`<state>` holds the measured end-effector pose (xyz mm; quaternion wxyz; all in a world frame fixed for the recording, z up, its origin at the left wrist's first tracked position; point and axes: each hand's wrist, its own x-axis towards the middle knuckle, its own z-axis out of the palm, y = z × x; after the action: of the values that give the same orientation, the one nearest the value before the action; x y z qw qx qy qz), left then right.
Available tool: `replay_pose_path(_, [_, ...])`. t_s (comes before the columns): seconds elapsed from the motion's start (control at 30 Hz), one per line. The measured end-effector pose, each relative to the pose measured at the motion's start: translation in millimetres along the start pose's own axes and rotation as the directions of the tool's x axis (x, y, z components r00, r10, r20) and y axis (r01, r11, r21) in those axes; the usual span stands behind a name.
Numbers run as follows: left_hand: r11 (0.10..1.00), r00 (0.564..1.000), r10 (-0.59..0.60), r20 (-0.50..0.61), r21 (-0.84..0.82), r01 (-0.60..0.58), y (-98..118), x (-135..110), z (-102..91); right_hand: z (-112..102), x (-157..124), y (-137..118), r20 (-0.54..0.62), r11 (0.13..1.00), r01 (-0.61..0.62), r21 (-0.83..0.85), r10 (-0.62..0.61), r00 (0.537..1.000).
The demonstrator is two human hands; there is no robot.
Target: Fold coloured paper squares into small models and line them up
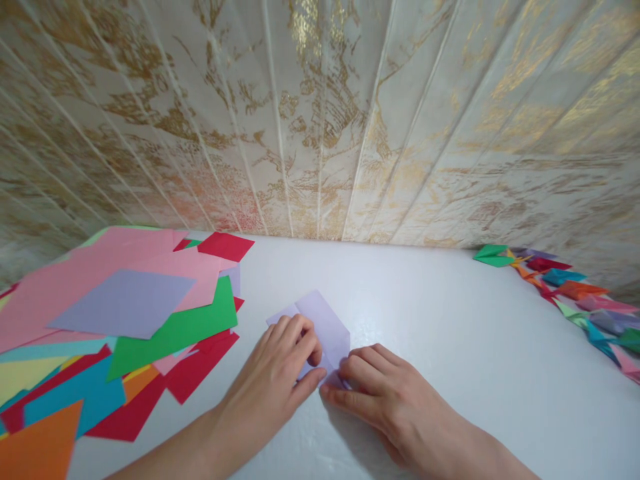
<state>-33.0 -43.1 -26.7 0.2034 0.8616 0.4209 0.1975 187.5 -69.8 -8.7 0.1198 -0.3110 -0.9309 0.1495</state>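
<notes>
On the white table, in the middle foreground, lies a light purple sheet of paper [327, 327] with creases and a folded edge. Over its left part rests my left hand [285, 363], fingers curled and thumb pressed near the lower corner. My right hand [383, 393] is closed at the lower right edge, with thumb and bent fingers pinching the paper there. Both thumbs come close together at the near corner. Some of the sheet is hidden beneath the fingers.
Loose coloured paper sheets [173, 333] spread over the table's left side, a purple one [125, 303] on top. Along the right edge runs a row of folded paper pieces [580, 290], with a green one [493, 255] at the far end. A gold-patterned white curtain [320, 120] hangs behind the table [410, 300].
</notes>
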Motion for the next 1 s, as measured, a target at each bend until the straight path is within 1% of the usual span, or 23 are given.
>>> replay_pose_path(0.07, [1.000,1.000,0.016,0.002,-0.013,-0.016,-4.0,-1.0,-0.8,-1.3,-0.8,0.8,-0.015,0.999,0.002,0.047,-0.001,1.000])
replay_pose_path(0.13, [0.998,0.998,0.053,0.031,-0.036,-0.052,-10.4,-0.9,-4.8,-5.0,-2.2,3.0,-0.025,0.994,0.014,0.110,-0.011,1.000])
replay_pose_path(0.23, [0.991,0.985,0.113,0.131,-0.087,-0.102,-19.4,1.8,-18.9,-13.1,-4.3,8.0,-0.028,0.982,0.028,0.188,-0.023,0.999])
replay_pose_path(0.3, [0.986,0.969,0.147,0.197,-0.104,-0.128,-20.8,4.0,-31.2,-18.3,-5.0,11.0,-0.023,0.975,0.035,0.219,-0.031,0.999])
replay_pose_path(0.37, [0.982,0.959,0.187,0.215,-0.073,-0.175,-17.2,4.4,-41.2,-21.9,-5.2,12.9,-0.016,0.970,0.038,0.242,-0.035,0.999])
replay_pose_path(0.43, [0.974,0.959,0.215,0.186,0.028,-0.224,-10.1,1.8,-45.4,-22.9,-5.3,13.5,-0.012,0.965,0.025,0.259,-0.023,1.000])
replay_pose_path(0.53, [0.936,0.964,0.238,0.121,0.236,-0.261,0.0,-5.2,-38.9,-20.1,-5.2,12.3,-0.027,0.961,0.012,0.276,-0.004,1.000])
replay_pose_path(0.63, [0.890,0.958,0.268,0.106,0.354,-0.288,2.4,-10.1,-25.9,-16.6,-4.6,9.0,-0.052,0.957,0.029,0.288,-0.015,0.999])
replay_pose_path(0.73, [0.842,0.925,0.353,0.138,0.385,-0.379,-0.9,-11.2,-19.7,-16.7,-3.5,6.3,-0.059,0.955,0.032,0.293,-0.015,0.998])
replay_pose_path(0.83, [0.801,0.890,0.422,0.172,0.389,-0.455,-3.4,-11.0,-22.4,-18.9,-2.8,8.0,-0.075,0.963,-0.039,0.266,0.061,0.995])
replay_pose_path(0.9, [0.801,0.888,0.437,0.145,0.387,-0.457,-4.4,-10.8,-24.6,-19.1,-2.3,11.5,-0.079,0.965,-0.090,0.246,0.113,0.990])
replay_pose_path(1.0, [0.823,0.900,0.429,0.077,0.377,-0.424,-6.3,-10.9,-23.3,-15.1,-0.1,17.0,-0.083,0.973,-0.119,0.197,0.138,0.987])
